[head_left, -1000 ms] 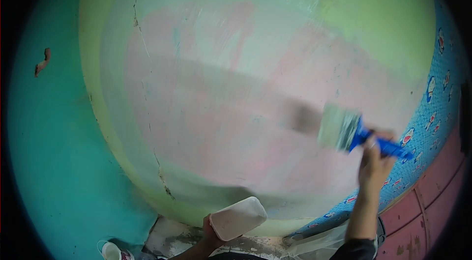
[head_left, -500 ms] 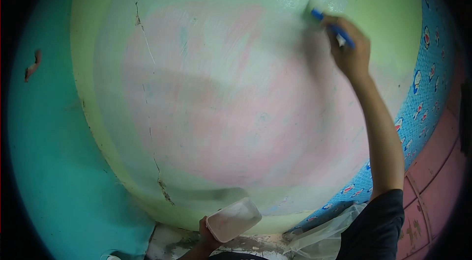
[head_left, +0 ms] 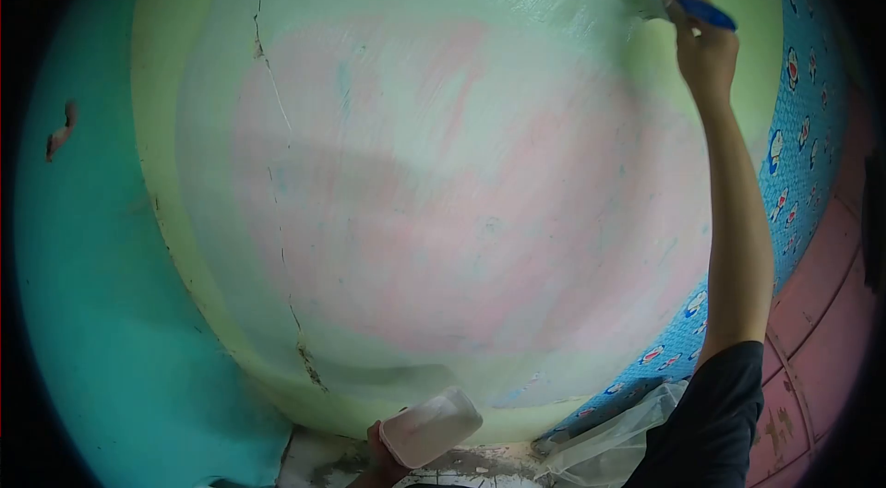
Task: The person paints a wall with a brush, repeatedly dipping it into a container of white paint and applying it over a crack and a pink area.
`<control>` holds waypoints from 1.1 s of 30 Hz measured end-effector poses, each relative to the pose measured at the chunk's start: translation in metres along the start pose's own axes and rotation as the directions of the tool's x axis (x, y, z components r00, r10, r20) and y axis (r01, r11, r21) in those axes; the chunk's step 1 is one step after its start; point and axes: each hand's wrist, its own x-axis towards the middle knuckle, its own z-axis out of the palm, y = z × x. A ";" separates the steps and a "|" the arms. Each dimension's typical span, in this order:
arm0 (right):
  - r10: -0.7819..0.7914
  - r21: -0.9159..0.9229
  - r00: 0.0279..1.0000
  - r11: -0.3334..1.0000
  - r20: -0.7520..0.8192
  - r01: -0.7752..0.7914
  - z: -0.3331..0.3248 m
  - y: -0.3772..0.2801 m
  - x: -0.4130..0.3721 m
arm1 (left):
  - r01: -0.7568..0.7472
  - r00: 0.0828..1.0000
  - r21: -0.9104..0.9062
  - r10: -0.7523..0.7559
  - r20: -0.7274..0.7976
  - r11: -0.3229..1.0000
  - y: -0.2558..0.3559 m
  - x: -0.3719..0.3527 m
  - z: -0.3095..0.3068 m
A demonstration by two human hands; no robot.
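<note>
A paintbrush (head_left: 709, 11) with a blue handle is gripped in my right hand (head_left: 709, 50), its bristles against the upper right of the wall (head_left: 415, 211). Wet, whitish paint shines just left of the bristles, beside bare light green. Pink patches show through the pale coat over the middle of the wall. Low in the view, my left hand (head_left: 383, 453) holds a whitish plastic container (head_left: 431, 428), tilted, by its left side. The container's contents are hard to make out.
A cracked line (head_left: 277, 91) runs down the wall's left part. Teal wall (head_left: 101, 285) stands at the left, blue patterned covering (head_left: 784, 156) at the right. Clear plastic sheeting (head_left: 609, 437) lies at the wall's foot, near my right sleeve (head_left: 706, 423). Pink panels (head_left: 812, 322) are at far right.
My right hand has moved up and to the right with the paintbrush, and pale paint now covers more of the green there. The container sits slightly lower and further left in view.
</note>
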 end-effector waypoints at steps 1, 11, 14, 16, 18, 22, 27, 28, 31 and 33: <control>-0.090 0.006 0.995 0.996 0.052 0.090 0.000 -0.004 -0.014 | -0.012 1.000 0.006 0.012 -0.019 1.000 0.000 0.000 -0.001; -0.264 0.499 0.773 0.863 0.577 -0.077 -0.009 -0.070 -0.106 | -0.153 0.980 0.388 0.189 -0.056 0.909 -0.010 -0.001 -0.013; -0.050 0.409 0.927 0.905 0.371 -0.114 0.003 -0.008 -0.031 | -0.229 0.965 0.588 0.260 0.032 0.776 -0.008 -0.007 0.002; 0.056 0.177 0.992 0.981 0.115 -0.076 -0.002 -0.003 0.004 | -0.075 0.992 0.018 0.077 -0.103 0.997 -0.007 0.004 -0.009; 0.105 0.034 0.994 0.994 0.024 -0.106 -0.003 -0.010 0.012 | -0.108 0.990 0.103 0.117 -0.084 0.989 -0.007 0.005 -0.005; -0.158 0.037 0.981 0.987 0.115 0.155 0.008 -0.015 -0.036 | -0.064 0.998 -0.011 0.064 -0.020 0.998 -0.003 0.010 -0.012; -0.553 0.391 0.619 0.833 0.557 0.392 -0.009 -0.098 -0.186 | 0.032 0.998 -0.196 -0.022 0.052 0.980 -0.004 0.010 -0.019; -0.594 0.385 0.555 0.803 0.583 0.455 -0.019 -0.118 -0.202 | 0.040 0.998 -0.195 -0.030 0.056 0.980 -0.006 0.012 -0.016; -0.489 0.386 0.640 0.870 0.593 0.306 -0.021 -0.118 -0.201 | 0.058 0.997 -0.160 -0.049 0.061 0.985 -0.008 0.013 -0.006; -0.345 0.423 0.721 0.903 0.601 0.079 -0.014 -0.097 -0.173 | 0.069 0.996 -0.142 -0.060 0.065 0.987 -0.009 0.013 0.002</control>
